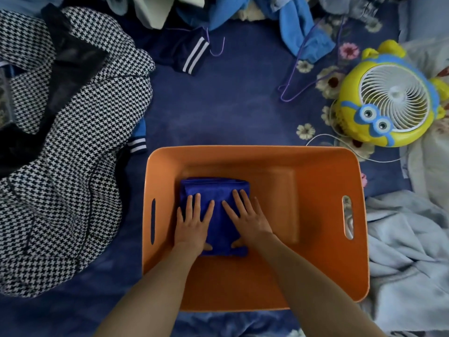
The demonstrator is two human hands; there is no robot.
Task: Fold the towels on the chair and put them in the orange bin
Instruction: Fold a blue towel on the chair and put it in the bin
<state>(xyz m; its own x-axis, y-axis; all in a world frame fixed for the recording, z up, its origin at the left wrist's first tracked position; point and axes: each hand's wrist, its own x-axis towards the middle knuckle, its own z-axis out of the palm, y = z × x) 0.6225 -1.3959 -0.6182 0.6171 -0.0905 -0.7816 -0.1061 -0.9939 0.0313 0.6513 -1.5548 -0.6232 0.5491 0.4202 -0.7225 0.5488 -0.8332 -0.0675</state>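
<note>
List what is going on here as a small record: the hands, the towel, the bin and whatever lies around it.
towel: one folded blue towel, lying flat on the bin floor, toward its left end
bin: orange bin, with slot handles at both ends
hands: left hand and right hand both flat, fingers straight, pressing on the towel
left of bin: houndstooth garment
right of bin: yellow cartoon fan, pale blue blanket
beyond bin: purple hanger
</note>
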